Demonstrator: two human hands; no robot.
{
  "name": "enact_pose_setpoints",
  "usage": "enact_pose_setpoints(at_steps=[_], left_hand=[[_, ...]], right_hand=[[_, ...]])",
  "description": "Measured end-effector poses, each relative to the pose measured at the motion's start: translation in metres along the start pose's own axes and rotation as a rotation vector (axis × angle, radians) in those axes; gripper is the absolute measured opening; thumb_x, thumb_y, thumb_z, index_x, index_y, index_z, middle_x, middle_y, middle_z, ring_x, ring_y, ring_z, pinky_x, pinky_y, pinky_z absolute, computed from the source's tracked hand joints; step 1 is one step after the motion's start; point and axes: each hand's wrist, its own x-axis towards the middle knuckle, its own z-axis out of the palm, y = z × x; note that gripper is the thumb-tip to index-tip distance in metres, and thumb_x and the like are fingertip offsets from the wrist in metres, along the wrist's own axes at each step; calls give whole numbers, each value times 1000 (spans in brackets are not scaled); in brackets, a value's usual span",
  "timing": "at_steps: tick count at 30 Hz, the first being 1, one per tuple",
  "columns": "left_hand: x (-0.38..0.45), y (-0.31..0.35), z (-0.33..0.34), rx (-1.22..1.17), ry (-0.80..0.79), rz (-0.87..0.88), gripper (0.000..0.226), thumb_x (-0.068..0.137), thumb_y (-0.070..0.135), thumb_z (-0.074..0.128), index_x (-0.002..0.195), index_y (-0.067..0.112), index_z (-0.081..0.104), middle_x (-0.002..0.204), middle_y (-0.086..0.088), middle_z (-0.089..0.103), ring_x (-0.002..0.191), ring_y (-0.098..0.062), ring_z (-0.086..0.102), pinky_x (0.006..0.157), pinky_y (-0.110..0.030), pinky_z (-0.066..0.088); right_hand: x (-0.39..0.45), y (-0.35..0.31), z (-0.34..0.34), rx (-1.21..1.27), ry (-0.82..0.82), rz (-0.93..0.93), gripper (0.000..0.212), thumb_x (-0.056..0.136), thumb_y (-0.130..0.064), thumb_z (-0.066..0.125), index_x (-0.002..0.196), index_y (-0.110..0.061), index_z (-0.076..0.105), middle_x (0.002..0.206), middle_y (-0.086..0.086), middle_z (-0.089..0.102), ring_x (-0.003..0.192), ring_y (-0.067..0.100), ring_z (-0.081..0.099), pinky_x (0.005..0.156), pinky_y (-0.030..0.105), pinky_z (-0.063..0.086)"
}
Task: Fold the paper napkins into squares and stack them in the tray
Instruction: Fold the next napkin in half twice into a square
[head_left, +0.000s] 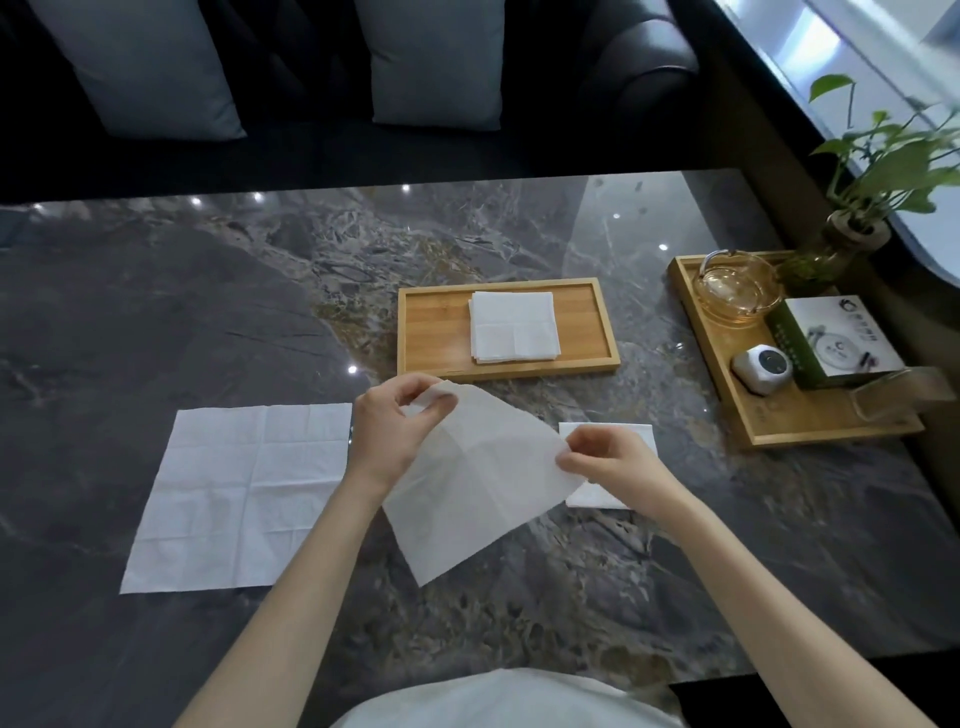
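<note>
Both hands hold one paper napkin (478, 483) up above the middle of the dark marble table (208, 312): the left hand (387, 434) pinches its far corner between thumb and fingertips, and the right hand (605, 460) pinches its right corner the same way, so the sheet hangs tilted with its lowest corner pointing toward the near edge. An unfolded napkin (234, 493) lies flat toward the table's left side, just beside the left wrist. A folded white napkin (608, 467) rests on the table under the right hand, partly hidden by it. Beyond the hands, near the table's middle, sits the wooden tray (431, 332) with a stack of folded napkins (514, 326) lying in it. At the far right corner a second wooden tray (810, 421) carries a glass ashtray (737, 291), a green-and-white box (836, 340) and a small white device (763, 370), with a potted plant (852, 208) at its far end
</note>
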Motion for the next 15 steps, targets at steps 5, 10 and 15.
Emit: enact_pose_setpoints(at_steps=[5, 10, 15], left_hand=[[-6, 11, -19, -105, 33, 27, 9, 76, 19, 71, 74, 27, 66, 69, 14, 67, 70, -5, 60, 65, -16, 48], [-19, 25, -40, -204, 46, 13, 7, 71, 25, 72, 71, 30, 68, 67, 16, 68, 70, -11, 61, 65, -26, 51], [-35, 46, -62, -279, 47, 35, 7, 65, 23, 71, 70, 20, 67, 63, 16, 68, 62, -1, 60, 58, -13, 49]], right_hand=[[0, -23, -19, 83, 60, -78, 9, 83, -15, 65, 83, -6, 67, 78, 8, 67, 73, 16, 59, 71, 30, 46], [-14, -55, -32, 168, 41, -164, 8, 83, -14, 65, 82, -6, 67, 74, 0, 67, 68, 6, 60, 69, 20, 46], [-33, -80, -38, 255, -18, -243, 10, 84, -9, 62, 75, -11, 65, 65, -11, 64, 65, 2, 57, 61, 10, 44]])
